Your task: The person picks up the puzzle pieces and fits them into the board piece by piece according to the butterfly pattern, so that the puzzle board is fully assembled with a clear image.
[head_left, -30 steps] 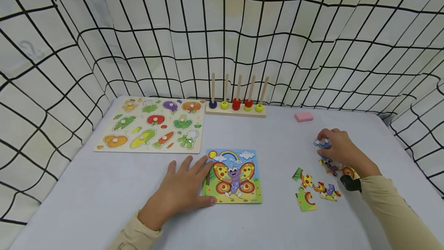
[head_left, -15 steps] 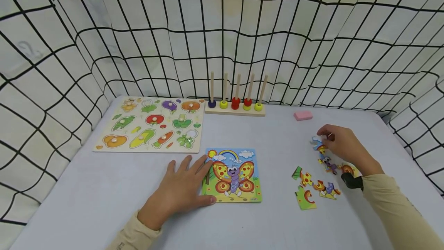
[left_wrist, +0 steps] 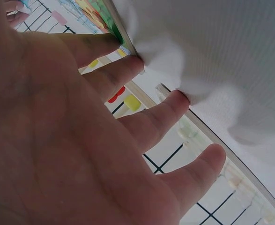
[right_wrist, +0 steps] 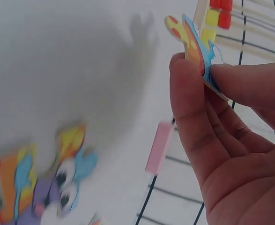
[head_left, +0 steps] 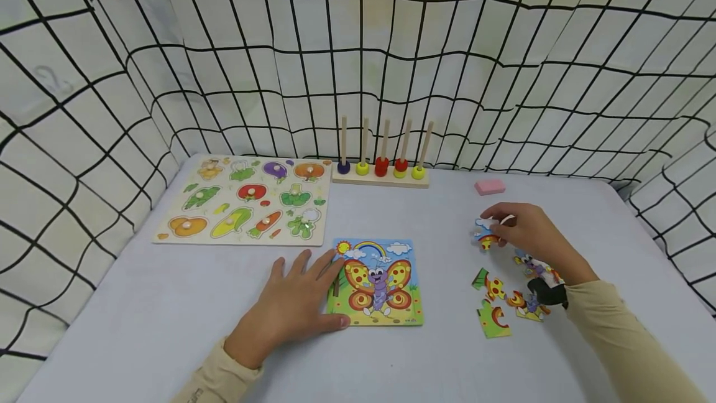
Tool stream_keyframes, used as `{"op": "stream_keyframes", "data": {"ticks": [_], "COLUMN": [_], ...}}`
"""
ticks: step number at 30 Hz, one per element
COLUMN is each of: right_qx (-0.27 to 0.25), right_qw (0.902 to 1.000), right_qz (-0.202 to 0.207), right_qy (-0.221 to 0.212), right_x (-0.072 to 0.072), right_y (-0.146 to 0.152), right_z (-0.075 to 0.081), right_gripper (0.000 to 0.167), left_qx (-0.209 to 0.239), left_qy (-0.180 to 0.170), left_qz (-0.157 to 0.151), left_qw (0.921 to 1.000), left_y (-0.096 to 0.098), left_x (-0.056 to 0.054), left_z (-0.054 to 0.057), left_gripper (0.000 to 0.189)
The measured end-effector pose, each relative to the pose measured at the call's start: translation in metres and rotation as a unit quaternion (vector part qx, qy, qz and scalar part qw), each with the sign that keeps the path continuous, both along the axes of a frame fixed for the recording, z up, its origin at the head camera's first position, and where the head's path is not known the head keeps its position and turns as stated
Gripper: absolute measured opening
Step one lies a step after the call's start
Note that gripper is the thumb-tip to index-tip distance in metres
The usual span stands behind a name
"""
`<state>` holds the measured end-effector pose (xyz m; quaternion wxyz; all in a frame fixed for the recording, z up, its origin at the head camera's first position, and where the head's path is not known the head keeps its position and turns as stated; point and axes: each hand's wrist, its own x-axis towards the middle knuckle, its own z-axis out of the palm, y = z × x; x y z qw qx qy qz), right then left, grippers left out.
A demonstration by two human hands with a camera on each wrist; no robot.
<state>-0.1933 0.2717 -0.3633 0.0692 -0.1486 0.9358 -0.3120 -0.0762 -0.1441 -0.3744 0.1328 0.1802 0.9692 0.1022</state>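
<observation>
A square butterfly puzzle (head_left: 380, 316) lies on the table in front of the person, its picture facing up. My left hand (head_left: 288, 306) rests flat with fingers spread; the thumb and index finger touch the puzzle's left edge. Between thumb and fingers, my right hand (head_left: 531, 238) pinches a blue, red and yellow puzzle piece (right_wrist: 196, 44), held above the table in the right wrist view. Below that hand lie several loose pieces, among them a green one (head_left: 493, 321) and one with a purple face (right_wrist: 53, 192). The right wrist and its black camera cover part of them.
A vegetable peg board (head_left: 224, 204) lies at the back left. Beside it stands a wooden bead counter (head_left: 380, 179) with upright pegs. A pink block (head_left: 490, 187) sits at the back right. Black netting over white cloth (head_left: 447, 79) walls the table's back and sides.
My right hand has picked up the blue puzzle piece from the far end of the loose pieces and carried it left. The left hand stays in place.
</observation>
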Motion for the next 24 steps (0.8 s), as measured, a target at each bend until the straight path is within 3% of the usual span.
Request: {"op": "stream_keyframes", "data": {"ticks": [10,24], "right_qx": [-0.047,-0.067], "right_qw": [0.9978,0.9932], "right_qz": [0.046,0.089], "right_qy": [-0.013,-0.031], "right_x": [0.001,0.004], "right_y": [-0.052,-0.105], "right_z": [-0.006,-0.012], "right_gripper": [0.018,0.008], "left_qx": [-0.002,-0.002], "left_qy": [0.0,0.005], "left_qz": [0.0,0.0], "left_qw": [1.0,1.0], "left_y": [0.0,0.0], "left_x": [-0.001,-0.001], "left_z": [-0.002,-0.004], "left_gripper": [0.101,0.1]}}
